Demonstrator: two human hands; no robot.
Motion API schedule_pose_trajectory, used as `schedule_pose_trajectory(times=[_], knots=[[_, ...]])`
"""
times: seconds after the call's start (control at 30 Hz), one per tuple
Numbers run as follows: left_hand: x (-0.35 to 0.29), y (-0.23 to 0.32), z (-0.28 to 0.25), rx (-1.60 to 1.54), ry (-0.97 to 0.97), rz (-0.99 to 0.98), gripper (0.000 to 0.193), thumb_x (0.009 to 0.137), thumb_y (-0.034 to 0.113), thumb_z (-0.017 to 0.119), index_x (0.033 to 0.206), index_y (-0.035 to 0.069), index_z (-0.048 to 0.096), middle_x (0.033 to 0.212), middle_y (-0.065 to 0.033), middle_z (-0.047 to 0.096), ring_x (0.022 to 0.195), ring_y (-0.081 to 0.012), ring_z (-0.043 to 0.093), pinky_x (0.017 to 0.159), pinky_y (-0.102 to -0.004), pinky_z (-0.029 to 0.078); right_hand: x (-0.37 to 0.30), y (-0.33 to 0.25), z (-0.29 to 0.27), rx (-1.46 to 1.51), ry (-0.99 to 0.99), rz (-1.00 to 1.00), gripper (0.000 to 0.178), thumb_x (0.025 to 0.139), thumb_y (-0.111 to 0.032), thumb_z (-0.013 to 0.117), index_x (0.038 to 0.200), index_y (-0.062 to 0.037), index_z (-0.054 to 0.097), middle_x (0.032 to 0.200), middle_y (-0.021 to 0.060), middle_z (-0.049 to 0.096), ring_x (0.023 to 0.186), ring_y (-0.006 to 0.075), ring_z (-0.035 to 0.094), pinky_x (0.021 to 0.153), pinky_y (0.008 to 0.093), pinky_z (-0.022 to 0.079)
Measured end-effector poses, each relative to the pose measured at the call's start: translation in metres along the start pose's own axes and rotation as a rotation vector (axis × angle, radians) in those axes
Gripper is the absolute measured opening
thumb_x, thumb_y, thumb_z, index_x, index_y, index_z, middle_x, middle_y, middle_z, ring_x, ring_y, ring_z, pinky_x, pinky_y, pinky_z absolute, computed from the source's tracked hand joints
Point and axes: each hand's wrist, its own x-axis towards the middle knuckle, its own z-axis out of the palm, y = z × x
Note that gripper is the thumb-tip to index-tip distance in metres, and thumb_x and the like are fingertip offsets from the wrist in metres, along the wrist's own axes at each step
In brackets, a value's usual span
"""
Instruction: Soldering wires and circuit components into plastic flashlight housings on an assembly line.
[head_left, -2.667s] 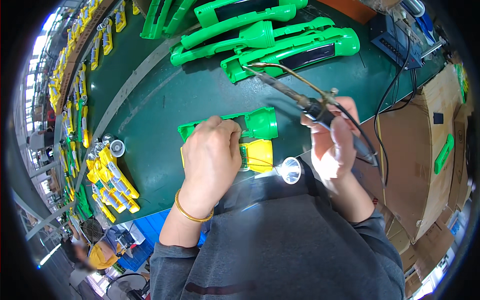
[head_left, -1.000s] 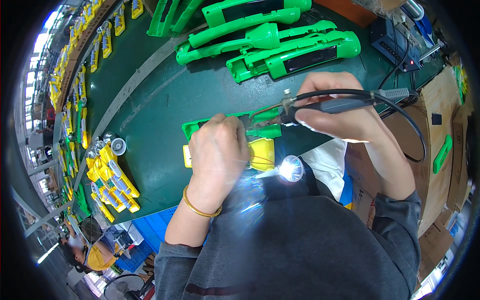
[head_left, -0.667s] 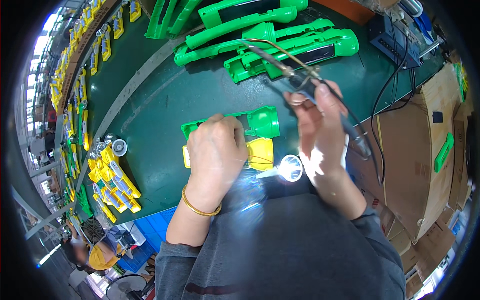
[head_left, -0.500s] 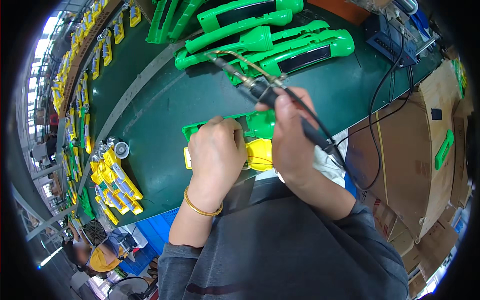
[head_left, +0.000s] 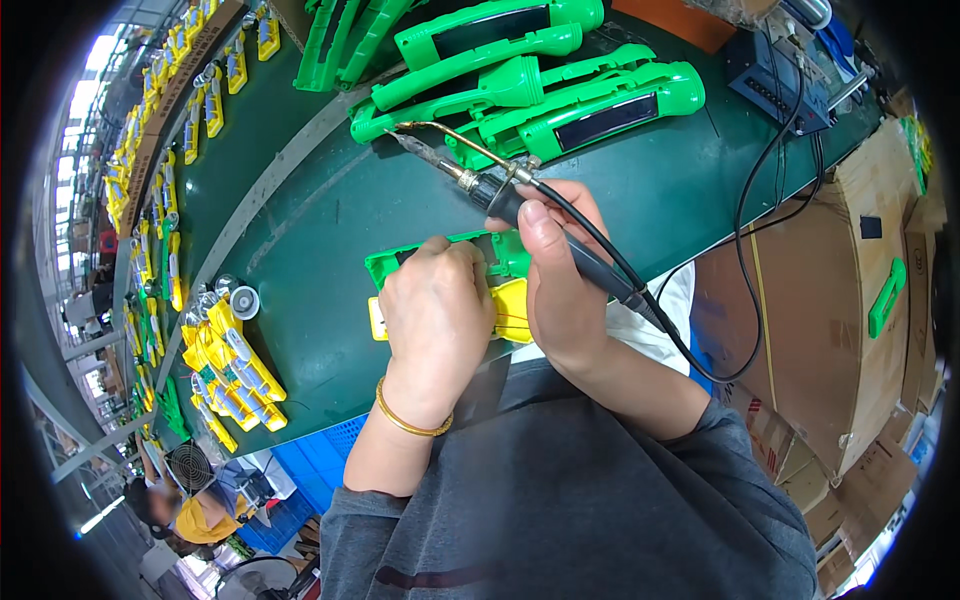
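Note:
In my right hand (head_left: 562, 285) is a soldering iron (head_left: 462, 178) with a black handle, a thin brass feed tube and a black cable. Its tip points up and left, above the bench and apart from the work. My left hand (head_left: 435, 300) is closed, knuckles up, over a yellow plastic housing (head_left: 513, 308) with thin dark wires. What its fingertips grip is hidden beneath the hand. Just beyond lies an open green housing shell (head_left: 382, 264), partly covered by my left hand.
Several green lamp housings (head_left: 630, 120) lie at the back of the green bench (head_left: 310, 220). A pile of yellow assemblies (head_left: 235, 365) sits at left. A blue control box (head_left: 775, 85) stands at back right, its cables hanging. Cardboard boxes (head_left: 800, 300) stand beyond the bench's right edge.
My right hand has shifted slightly left with the soldering iron, and the tip is now further left and lower. The left hand stays over the yellow housing.

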Motion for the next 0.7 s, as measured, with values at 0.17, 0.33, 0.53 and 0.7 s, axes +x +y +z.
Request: schedule_pose_trajectory(times=[0.17,0.33,0.53,0.7], knots=[[-0.0002,0.0013,-0.0011,0.035,-0.018,0.004,0.005,0.069,0.003,0.060,0.069,0.002,0.065,0.071,-0.0147,0.059,0.062,-0.0331,0.060,0.057,-0.0429,0.047,0.0004,0.0000,-0.0009,-0.002,-0.009,-0.001,0.025,0.092,-0.018,0.053,0.105,0.0031,0.049,0.093,0.0097,0.056,0.088,0.0145,0.055,0.085,0.0341,0.048],[-0.0011,0.0007,-0.0028,0.046,-0.040,0.037,0.007,0.068,0.002,0.059,0.072,0.002,0.065,0.073,-0.0151,0.058,0.064,-0.0334,0.060,0.057,-0.0431,0.048,-0.0001,0.0012,-0.0004,0.001,-0.005,-0.006,0.024,0.092,-0.018,0.053,0.105,0.0026,0.050,0.092,0.0089,0.055,0.087,0.0139,0.055,0.084,0.0339,0.048],[-0.0026,0.0023,-0.0020,0.075,-0.039,0.074,0.008,0.069,0.001,0.058,0.075,0.001,0.063,0.077,-0.0165,0.057,0.068,-0.0330,0.061,0.057,-0.0428,0.048,-0.0008,0.0011,0.0001,0.012,-0.006,0.000,0.025,0.092,-0.018,0.054,0.105,0.0026,0.050,0.092,0.0085,0.055,0.087,0.0134,0.055,0.083,0.0335,0.049],[-0.0037,-0.0023,0.0002,0.059,-0.029,0.106,0.007,0.069,0.001,0.058,0.074,0.001,0.062,0.075,-0.0156,0.056,0.068,-0.0327,0.060,0.057,-0.0423,0.048,-0.0020,0.0040,0.0002,0.003,-0.007,0.000,0.025,0.092,-0.018,0.054,0.105,0.0026,0.050,0.093,0.0093,0.056,0.086,0.0141,0.056,0.084,0.0328,0.048]])
